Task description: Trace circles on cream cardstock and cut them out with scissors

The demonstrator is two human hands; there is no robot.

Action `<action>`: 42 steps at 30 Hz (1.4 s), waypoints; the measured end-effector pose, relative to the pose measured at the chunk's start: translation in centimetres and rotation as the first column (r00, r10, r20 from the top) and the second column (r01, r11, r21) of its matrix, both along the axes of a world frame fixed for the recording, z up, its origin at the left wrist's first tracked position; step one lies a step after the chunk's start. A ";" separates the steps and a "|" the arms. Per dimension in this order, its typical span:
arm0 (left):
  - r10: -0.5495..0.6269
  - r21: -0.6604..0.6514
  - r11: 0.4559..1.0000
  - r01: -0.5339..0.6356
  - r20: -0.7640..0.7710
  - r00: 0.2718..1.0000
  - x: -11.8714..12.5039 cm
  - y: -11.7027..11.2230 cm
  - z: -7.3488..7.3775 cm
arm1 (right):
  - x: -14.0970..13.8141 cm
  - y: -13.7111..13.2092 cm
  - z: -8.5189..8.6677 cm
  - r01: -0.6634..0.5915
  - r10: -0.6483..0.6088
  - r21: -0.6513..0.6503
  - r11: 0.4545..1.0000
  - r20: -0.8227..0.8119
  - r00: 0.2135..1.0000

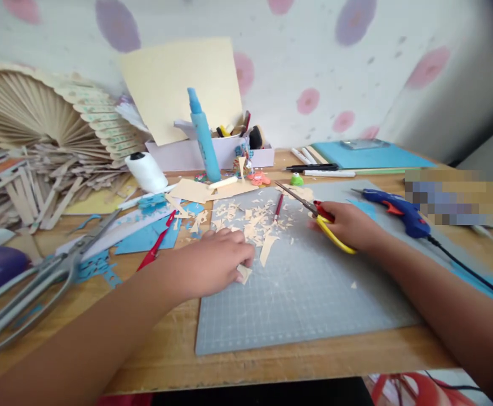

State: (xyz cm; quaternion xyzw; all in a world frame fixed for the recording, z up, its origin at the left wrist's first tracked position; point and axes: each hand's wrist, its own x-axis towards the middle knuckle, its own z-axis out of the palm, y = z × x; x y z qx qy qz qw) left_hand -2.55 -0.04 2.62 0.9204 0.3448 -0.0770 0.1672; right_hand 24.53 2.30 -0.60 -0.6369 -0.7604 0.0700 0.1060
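Note:
My left hand rests knuckles-up on the left part of a grey cutting mat, fingers curled and pinching a small cream paper scrap. My right hand grips yellow-and-red-handled scissors, whose shut blades point up-left over the mat. Several cream paper snippets are strewn across the mat between the two hands.
A blue glue gun with a black cord lies right of the mat. Large grey scissors sit at the left, near blue paper and a red pen. A blue glue bottle, white thread spool, box and paper fan stand behind.

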 end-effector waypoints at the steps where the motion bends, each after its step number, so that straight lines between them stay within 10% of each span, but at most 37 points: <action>1: -0.005 0.017 1.000 0.004 0.022 1.000 -0.1 -0.1 -0.3 | -0.1 0.1 -0.1 -0.009 0.009 -0.008 1.000 0.006 1.000; 8: -0.045 0.227 0.974 0.003 0.180 0.983 0.2 -0.5 -1.5 | -0.7 0.6 -0.8 0.056 -0.055 0.006 0.998 -0.060 0.997; 14: 0.067 0.325 0.918 -0.227 0.437 0.897 0.0 0.8 -2.4 | -2.0 -1.4 -0.3 -0.061 0.023 -0.133 0.989 -0.268 0.963; 19: 0.251 0.098 0.883 -0.459 0.728 0.638 -0.3 1.1 -3.1 | -3.5 -2.2 0.2 -0.114 0.074 -0.179 0.977 -0.217 0.973; 25: 0.188 0.133 0.880 -0.455 0.784 0.592 -0.5 1.4 -3.5 | -3.6 -2.3 0.0 -0.102 0.087 -0.171 0.980 -0.092 0.992; 29: 0.398 -0.146 0.824 -0.548 0.838 0.374 -0.3 1.6 -3.5 | -3.5 -2.5 0.0 -0.179 0.167 -0.165 0.970 -0.085 0.982; 35: 0.594 -0.504 0.783 -0.365 0.779 0.199 0.4 1.0 -3.1 | -3.9 -3.0 0.3 -0.208 0.194 -0.167 0.964 -0.099 0.976; 42: 0.606 -0.572 0.793 -0.211 0.776 0.173 0.7 0.4 -3.0 | -4.0 -2.9 0.1 -0.209 0.193 -0.171 0.963 -0.104 0.976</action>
